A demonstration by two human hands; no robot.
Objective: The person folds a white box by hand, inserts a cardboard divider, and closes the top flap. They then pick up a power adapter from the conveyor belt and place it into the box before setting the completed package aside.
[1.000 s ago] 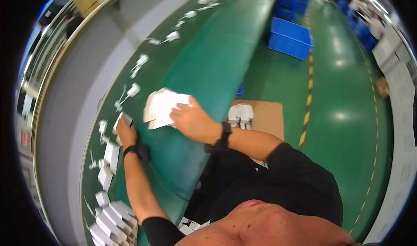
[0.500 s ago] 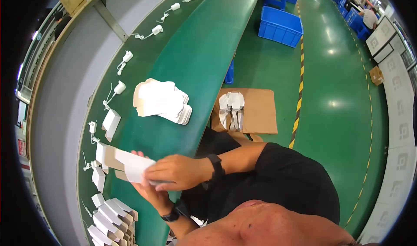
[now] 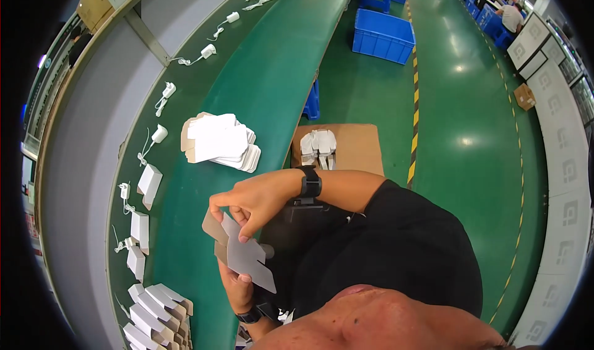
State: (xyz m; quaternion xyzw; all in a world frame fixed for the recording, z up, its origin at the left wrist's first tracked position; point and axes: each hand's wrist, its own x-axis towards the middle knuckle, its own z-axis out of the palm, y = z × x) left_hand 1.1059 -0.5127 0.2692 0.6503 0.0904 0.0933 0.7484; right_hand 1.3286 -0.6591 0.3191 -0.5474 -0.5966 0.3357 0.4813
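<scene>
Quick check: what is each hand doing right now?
Left hand: holding the flat carton blank from below.
Right hand: fingers pinching the blank's top edge.

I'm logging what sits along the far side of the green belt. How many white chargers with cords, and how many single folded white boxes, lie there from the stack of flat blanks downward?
White chargers with cords: 3
Single folded white boxes: 3
Total: 6

Green conveyor belt [image 3: 266, 84], white flat carton stack [image 3: 219, 141], grey-brown folded carton [image 3: 244, 254], blue crates [image 3: 383, 36], yellow-black striped floor line [image 3: 415, 112]
</scene>
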